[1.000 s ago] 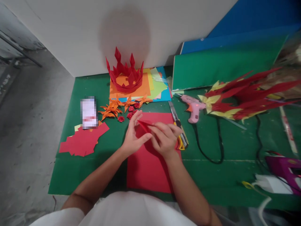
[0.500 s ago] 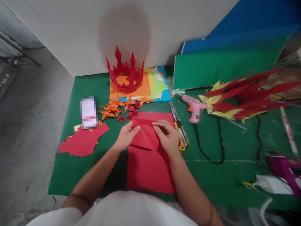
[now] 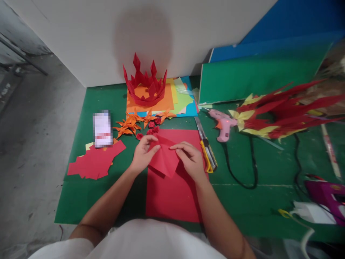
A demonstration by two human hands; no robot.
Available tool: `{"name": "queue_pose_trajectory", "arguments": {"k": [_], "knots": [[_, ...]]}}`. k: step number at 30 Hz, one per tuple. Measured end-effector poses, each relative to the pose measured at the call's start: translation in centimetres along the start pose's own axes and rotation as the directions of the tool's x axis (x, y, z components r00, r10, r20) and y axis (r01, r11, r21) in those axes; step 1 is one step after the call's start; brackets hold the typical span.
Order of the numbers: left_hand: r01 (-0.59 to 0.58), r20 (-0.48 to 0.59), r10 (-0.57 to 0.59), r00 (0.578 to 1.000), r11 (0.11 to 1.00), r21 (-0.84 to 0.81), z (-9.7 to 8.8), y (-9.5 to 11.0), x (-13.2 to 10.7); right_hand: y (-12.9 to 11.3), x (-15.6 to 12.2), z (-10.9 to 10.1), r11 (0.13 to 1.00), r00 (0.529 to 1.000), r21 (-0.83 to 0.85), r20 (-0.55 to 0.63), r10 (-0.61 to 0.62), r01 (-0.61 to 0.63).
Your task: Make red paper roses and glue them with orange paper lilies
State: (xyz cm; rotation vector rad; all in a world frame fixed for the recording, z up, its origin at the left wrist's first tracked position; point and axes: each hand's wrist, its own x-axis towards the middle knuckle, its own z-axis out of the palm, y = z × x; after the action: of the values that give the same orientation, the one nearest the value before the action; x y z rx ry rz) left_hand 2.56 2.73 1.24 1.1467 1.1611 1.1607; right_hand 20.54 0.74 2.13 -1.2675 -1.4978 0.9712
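A creased piece of red paper (image 3: 165, 158) is held up between my two hands, one corner pointing down toward me. My left hand (image 3: 144, 153) pinches its left side between thumb and fingers. On the right, my right hand (image 3: 190, 158) is closed with thumb and forefinger at the paper's upper right edge. Beneath lies a larger red sheet (image 3: 175, 201) flat on the green table. A yellow utility knife (image 3: 206, 145) with its blade out rests beside my right hand. Small red paper roses (image 3: 153, 129) and orange paper flowers (image 3: 128, 126) sit just beyond my left hand.
A red paper crown (image 3: 145, 93) stands on stacked coloured paper (image 3: 184, 102) at the back. To the right are a pink glue gun (image 3: 222, 124) with a black cord and red-yellow paper pieces (image 3: 283, 108). Leftward lie red paper cutouts (image 3: 94, 163) and a phone (image 3: 102, 128).
The held red paper has turned, so a corner now points toward me where an edge was. My right hand has shifted slightly left along its top edge.
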Motion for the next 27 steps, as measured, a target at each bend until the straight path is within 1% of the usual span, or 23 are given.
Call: {"name": "queue_pose_trajectory", "arguments": {"k": [2, 3, 5, 7, 8, 11, 14, 17, 21, 24, 27], "knots": [[-0.022, 0.032, 0.017, 0.999, 0.986, 0.165, -0.2, -0.1, -0.1, 0.2, -0.1, -0.2, 0.999, 0.999, -0.042, 0.03, -0.011, 0.012], [-0.022, 0.039, 0.013, 0.999, 0.972, 0.233, -0.3, -0.1, -0.1, 0.2, -0.1, -0.3, 0.996, 0.999, -0.084, 0.037, -0.036, 0.039], [-0.018, 0.034, 0.008, 0.999, 0.951, 0.309, -0.5, -0.1, -0.3, 0.3, -0.1, -0.4, 0.966, 0.991, -0.223, 0.06, -0.123, 0.134], [-0.014, 0.021, 0.008, 1.0, 0.947, 0.321, -0.5, -0.1, -0.4, 0.2, -0.1, -0.6, 0.886, 0.967, -0.389, 0.132, -0.217, 0.252], [-0.011, 0.018, 0.006, 1.0, 0.949, 0.315, -0.5, -0.1, -0.4, 0.2, -0.1, -0.7, 0.837, 0.952, -0.455, 0.184, -0.245, 0.303], [0.013, 0.002, -0.014, 1.0, 0.957, 0.291, -0.5, 0.1, -0.4, 0.0, -0.2, -0.8, 0.728, 0.915, -0.561, 0.315, -0.253, 0.394], [0.047, 0.025, -0.054, 0.998, 0.972, 0.23, -0.6, 0.5, -0.2, -0.2, -0.4, -0.9, 0.685, 0.898, -0.593, 0.375, -0.23, 0.423], [0.043, 0.091, -0.063, 0.994, 0.978, 0.205, -0.8, 0.8, -0.1, -0.2, -0.4, -1.0, 0.685, 0.891, -0.582, 0.385, -0.242, 0.438], [-0.038, 0.148, -0.005, 0.989, 0.956, 0.29, -0.6, 0.8, -0.3, 0.1, -0.2, -1.2, 0.709, 0.89, -0.546, 0.35, -0.291, 0.447], [-0.11, 0.195, 0.044, 0.98, 0.934, 0.34, -0.4, 0.6, -0.6, 0.3, -0.1, -1.1, 0.757, 0.905, -0.504, 0.306, -0.295, 0.417], [-0.155, 0.241, 0.072, 0.968, 0.925, 0.347, -0.1, 0.4, -0.8, 0.2, 0.0, -0.8, 0.8, 0.935, -0.486, 0.22, -0.276, 0.351]]}}
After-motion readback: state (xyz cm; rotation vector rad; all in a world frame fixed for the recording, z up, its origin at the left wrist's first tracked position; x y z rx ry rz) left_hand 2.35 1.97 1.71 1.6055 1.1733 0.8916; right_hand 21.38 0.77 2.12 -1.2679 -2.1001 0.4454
